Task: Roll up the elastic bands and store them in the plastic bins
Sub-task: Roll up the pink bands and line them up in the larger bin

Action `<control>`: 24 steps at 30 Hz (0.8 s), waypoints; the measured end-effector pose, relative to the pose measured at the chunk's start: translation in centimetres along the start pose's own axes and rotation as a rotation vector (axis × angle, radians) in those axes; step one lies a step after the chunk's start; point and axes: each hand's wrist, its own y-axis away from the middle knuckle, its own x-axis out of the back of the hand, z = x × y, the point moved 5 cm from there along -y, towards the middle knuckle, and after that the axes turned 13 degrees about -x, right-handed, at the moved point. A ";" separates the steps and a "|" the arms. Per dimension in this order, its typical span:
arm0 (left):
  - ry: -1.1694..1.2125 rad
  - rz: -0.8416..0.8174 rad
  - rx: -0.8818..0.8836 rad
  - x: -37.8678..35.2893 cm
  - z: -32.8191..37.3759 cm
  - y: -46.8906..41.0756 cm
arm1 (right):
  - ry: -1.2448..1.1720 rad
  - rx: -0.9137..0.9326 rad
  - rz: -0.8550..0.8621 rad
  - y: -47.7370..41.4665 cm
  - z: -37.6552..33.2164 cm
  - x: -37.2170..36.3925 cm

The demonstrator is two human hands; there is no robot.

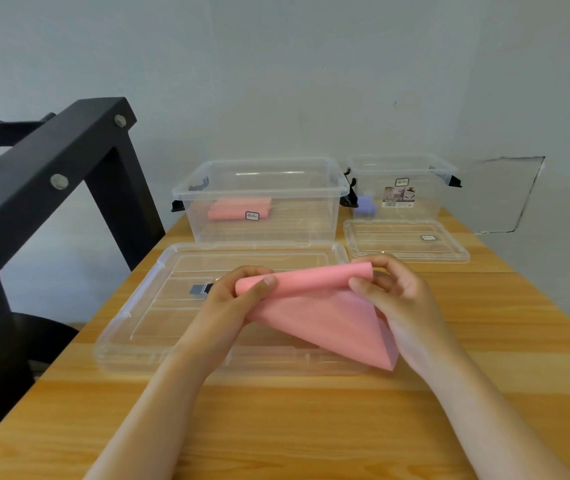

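Both hands — left hand (233, 296), right hand (394, 296) — each grip clamped on pink band (318, 306), half rolled above large lid (131, 327) near desk's (311, 427) middle.

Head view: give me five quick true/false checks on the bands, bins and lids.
1. Both hands hold the pink band. True: left hand and right hand grip its rolled end.
2. The band is fully rolled. False: a loose flap hangs down.
3. The large bin holds pink rolls. True.
4. The small bin has its lid on. False: the small lid lies in front of it.
5. The purple roll sits in the large bin. False: it is in the small bin.
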 end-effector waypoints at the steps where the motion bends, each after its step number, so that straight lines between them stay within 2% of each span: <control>1: 0.016 0.011 -0.011 0.1 0.1 0.0 | -0.009 -0.015 -0.010 0.0 0.1 0.0; 10: 0.080 0.031 -0.038 0.1 0.5 0.0 | -0.078 -0.118 -0.170 -0.2 0.5 -0.7; 18: -0.012 -0.074 0.014 0.0 -0.1 0.1 | -0.151 -0.108 -0.193 -0.3 0.6 -0.8; 24: -0.029 -0.102 -0.021 -0.2 0.3 0.2 | -0.119 -0.112 -0.196 -0.1 0.5 -0.9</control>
